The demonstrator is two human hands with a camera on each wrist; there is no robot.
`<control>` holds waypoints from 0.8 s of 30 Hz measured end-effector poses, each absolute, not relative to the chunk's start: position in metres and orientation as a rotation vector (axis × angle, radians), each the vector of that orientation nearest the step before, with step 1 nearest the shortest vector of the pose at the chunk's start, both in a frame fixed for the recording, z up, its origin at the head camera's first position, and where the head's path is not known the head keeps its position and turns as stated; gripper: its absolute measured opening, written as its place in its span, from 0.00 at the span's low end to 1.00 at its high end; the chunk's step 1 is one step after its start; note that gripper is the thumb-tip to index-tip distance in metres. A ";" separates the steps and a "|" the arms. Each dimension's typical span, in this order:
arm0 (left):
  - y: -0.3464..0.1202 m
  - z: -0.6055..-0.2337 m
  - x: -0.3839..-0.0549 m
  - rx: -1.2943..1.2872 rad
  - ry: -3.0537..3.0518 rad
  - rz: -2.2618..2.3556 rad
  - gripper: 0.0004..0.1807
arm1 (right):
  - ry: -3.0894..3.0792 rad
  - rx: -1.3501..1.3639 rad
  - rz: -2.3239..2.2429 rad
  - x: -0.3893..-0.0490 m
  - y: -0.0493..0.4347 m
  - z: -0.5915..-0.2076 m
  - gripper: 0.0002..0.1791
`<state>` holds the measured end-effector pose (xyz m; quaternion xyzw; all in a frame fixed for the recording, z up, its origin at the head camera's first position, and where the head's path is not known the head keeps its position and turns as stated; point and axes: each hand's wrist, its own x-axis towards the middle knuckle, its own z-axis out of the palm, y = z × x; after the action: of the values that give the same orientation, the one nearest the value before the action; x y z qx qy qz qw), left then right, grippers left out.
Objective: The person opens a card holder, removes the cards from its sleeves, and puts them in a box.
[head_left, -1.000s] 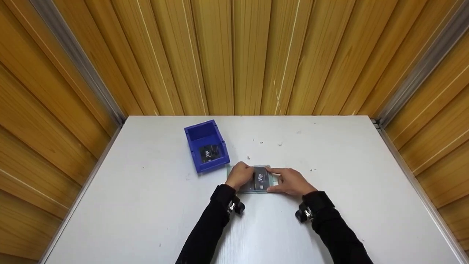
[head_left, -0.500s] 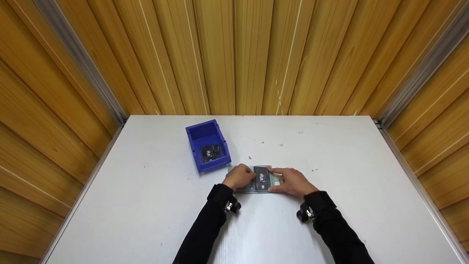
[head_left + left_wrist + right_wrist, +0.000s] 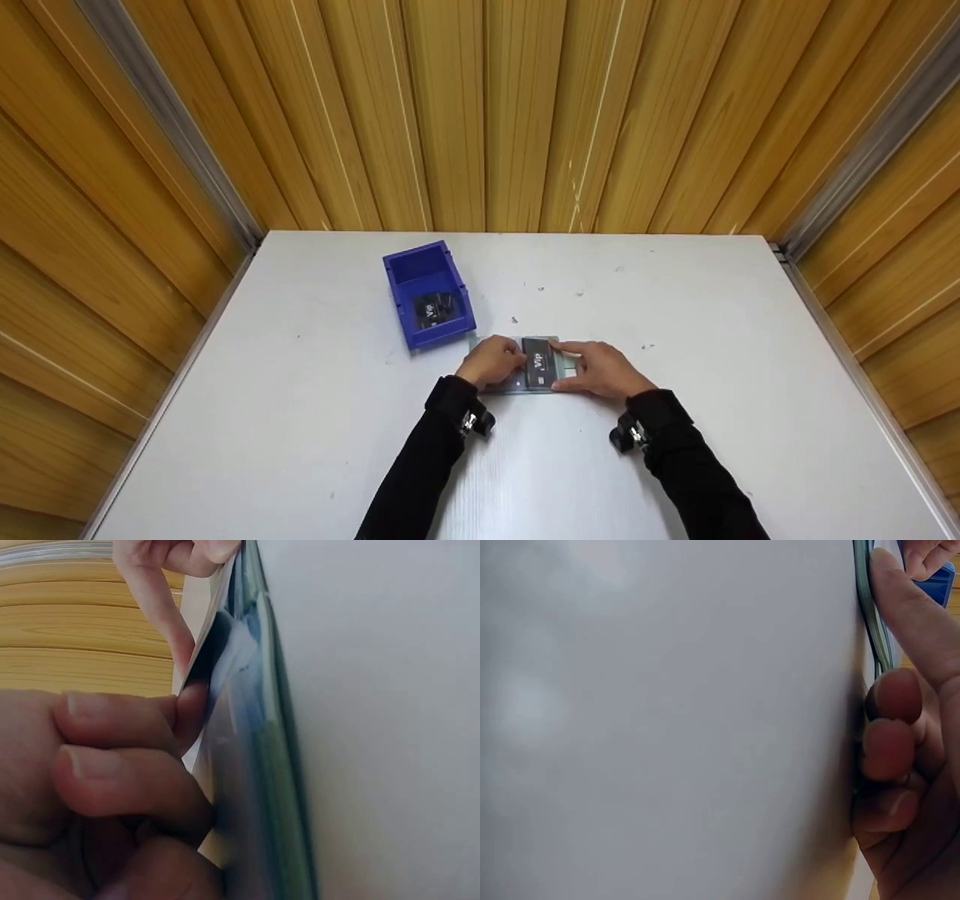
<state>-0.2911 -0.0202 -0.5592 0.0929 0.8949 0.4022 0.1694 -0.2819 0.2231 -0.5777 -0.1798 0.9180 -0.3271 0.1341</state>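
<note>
A dark card (image 3: 538,364) lettered "Vip" lies over an open, pale green card holder (image 3: 513,385) with clear plastic leaves. My left hand (image 3: 491,361) has its fingers curled and pinches at the card's left edge. In the left wrist view, the card's edge (image 3: 204,652) stands apart from the plastic leaf (image 3: 238,660), with a left fingertip right at it. My right hand (image 3: 600,371) spans the card from the right, thumb near its lower corner and forefinger near its upper corner. The right wrist view shows the thumb (image 3: 911,611) along the holder's green edge (image 3: 866,596).
A blue plastic bin (image 3: 409,330) stands beyond the left hand, with more black "Vip" cards (image 3: 435,309) inside. Small dark marks dot the white table (image 3: 300,420). Wood-patterned walls (image 3: 517,112) enclose the table at the back and both sides.
My left hand has drawn back slightly to the left, uncovering more of the card's left edge. The right hand keeps its place at the card. The head view has shifted a little.
</note>
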 end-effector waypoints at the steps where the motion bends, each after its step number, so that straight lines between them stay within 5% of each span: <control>1: -0.020 -0.559 -0.291 0.265 2.547 1.146 0.13 | 2.666 -0.524 -0.946 -0.282 0.223 -0.577 0.46; 24: -0.038 -0.547 -0.280 0.219 2.789 0.948 0.11 | 2.686 -0.523 -0.951 -0.281 0.220 -0.576 0.45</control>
<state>-0.2803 -0.0383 -0.5467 0.0739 0.9401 0.3195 0.0937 -0.2811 0.2205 -0.5755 -0.1792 0.9203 -0.3257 0.1219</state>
